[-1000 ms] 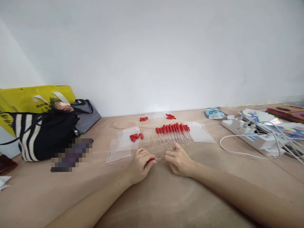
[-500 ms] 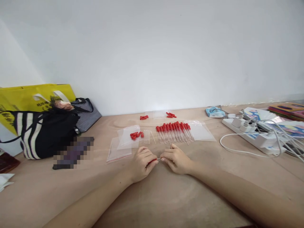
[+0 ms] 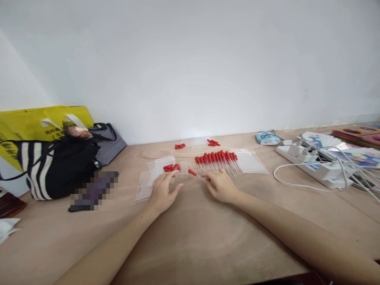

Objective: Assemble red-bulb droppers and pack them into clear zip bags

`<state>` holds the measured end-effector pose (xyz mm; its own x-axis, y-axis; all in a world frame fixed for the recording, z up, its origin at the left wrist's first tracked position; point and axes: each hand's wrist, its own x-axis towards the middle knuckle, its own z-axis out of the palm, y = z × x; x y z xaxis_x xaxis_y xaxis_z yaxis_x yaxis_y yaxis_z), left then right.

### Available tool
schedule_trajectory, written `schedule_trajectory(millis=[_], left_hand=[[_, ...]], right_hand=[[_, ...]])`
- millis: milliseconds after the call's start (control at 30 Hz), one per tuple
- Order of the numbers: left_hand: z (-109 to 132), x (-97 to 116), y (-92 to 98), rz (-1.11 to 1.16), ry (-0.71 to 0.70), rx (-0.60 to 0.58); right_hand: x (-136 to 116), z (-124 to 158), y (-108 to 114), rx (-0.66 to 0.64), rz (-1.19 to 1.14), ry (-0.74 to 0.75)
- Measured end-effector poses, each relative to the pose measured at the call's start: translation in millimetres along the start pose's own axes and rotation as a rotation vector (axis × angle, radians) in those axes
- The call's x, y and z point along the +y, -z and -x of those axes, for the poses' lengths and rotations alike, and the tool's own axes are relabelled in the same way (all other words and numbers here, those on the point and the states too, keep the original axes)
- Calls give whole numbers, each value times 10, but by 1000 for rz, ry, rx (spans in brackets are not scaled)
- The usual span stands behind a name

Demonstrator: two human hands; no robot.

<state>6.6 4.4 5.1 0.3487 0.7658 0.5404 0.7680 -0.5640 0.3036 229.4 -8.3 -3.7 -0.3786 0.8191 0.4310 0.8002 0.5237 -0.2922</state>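
Observation:
My left hand [image 3: 163,192] lies open on the wooden table [image 3: 208,237], fingers spread, its fingertips just short of a small pile of red rubber caps [image 3: 171,167] on a clear zip bag [image 3: 156,171]. My right hand [image 3: 220,185] pinches the thin clear end of a red-capped dropper [image 3: 192,173], which points left beside a few bare clear tubes [image 3: 184,169]. Just beyond the right hand lies a row of several finished red-capped droppers [image 3: 218,160], side by side.
More red caps [image 3: 179,147] and clear tubes [image 3: 199,143] lie near the wall. A flat clear bag [image 3: 252,163] sits right of the row. Striped and yellow bags [image 3: 50,158] stand at left. A power strip with cables [image 3: 317,168], a face mask [image 3: 267,138] and colourful books [image 3: 359,136] fill the right.
My hands have come apart. The left hand let go of the dropper's red cap, opened and moved forward toward the caps. The right hand carried the dropper forward toward the row.

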Motion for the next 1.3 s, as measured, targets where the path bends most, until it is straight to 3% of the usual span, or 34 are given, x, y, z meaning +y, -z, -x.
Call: schedule_trajectory(millis=[67, 167, 367, 633, 800, 1000, 1167, 1300], left_hand=[[-15, -100, -11, 5, 127, 8], [-30, -204, -52, 50, 248, 7], [-44, -234, -84, 50, 273, -4], [-86, -203, -66, -87, 272, -25], [-362, -245, -107, -269, 207, 19], [-651, -315, -218, -432, 197, -37], [-686, -304, -311, -429, 220, -43], [-647, -211, -241, -416, 254, 6]], right_hand=[[-1, -166, -70, 22, -43, -161], [-32, -446, -192, 23, -31, -271], [-124, -789, -385, -7, 153, -406], [-97, -808, -443, -36, 188, -425], [-155, -830, -411, -52, 220, -448], [-219, -912, -431, -149, 253, -462], [-280, -997, -458, -192, 257, -470], [-278, -912, -333, -139, 255, -470]])
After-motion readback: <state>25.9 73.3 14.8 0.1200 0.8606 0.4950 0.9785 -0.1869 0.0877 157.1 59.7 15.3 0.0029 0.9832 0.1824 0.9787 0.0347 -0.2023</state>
